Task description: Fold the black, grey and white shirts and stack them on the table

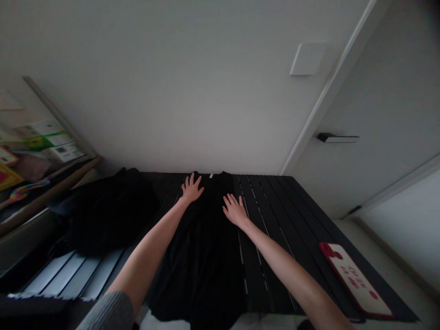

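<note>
Pressing flat on a black garment (206, 256), head view: left hand (192, 189) and right hand (234, 210), fingers spread, palms down near its collar at 12 o'clock. The garment lies lengthwise along the middle of the slatted tabletop (275, 201); dark clothes heap (106, 215) at 9 o'clock, red sign (355, 279) at 4 o'clock.

One camera, worn on the head, looked forward and down along both forearms to the left hand (192, 189) and right hand (235, 211), which lay mid-frame. It sat above the near edge of the desk (275, 201), facing the wall (172, 91) just beyond the hands.
</note>
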The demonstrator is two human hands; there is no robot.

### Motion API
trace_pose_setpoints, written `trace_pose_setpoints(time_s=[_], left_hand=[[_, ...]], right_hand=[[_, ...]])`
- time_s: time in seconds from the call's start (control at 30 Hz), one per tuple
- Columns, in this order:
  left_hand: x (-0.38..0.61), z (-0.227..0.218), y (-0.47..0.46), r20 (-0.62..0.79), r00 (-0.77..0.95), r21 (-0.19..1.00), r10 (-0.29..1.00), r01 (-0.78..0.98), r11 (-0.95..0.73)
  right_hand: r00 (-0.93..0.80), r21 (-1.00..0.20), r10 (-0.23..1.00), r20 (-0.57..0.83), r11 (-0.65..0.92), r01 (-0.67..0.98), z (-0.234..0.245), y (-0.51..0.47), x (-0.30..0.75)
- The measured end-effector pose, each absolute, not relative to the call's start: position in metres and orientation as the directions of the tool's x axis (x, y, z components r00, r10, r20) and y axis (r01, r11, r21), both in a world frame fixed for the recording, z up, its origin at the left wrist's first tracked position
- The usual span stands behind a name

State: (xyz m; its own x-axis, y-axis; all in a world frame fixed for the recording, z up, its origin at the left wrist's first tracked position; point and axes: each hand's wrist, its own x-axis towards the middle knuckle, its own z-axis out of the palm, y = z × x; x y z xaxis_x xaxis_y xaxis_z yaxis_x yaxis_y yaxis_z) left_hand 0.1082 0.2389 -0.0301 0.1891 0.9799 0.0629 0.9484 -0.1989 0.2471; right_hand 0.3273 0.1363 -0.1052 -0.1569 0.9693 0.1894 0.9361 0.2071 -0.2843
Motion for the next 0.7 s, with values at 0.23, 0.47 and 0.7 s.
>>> trace_pose_setpoints(time_s=[0.23,0.47,0.7], left_hand=[[0.083,-0.051,0.175,0.067,0.099,0.298,0.993,0.948,-0.114],[0.05,-0.068,0.094,0.12,0.14,0.281,0.983,0.945,-0.169],[0.01,-0.068,0.016,0.275,0.238,0.309,0.931,0.896,-0.32]], right_hand=[[-0.255,-0.293,0.948,0.193,0.304,0.907,-0.093,0.088,0.32],[-0.299,-0.321,0.933,0.198,0.35,0.88,-0.093,0.026,0.3],[-0.431,-0.355,0.836,0.341,0.539,0.764,-0.07,-0.04,0.295]])
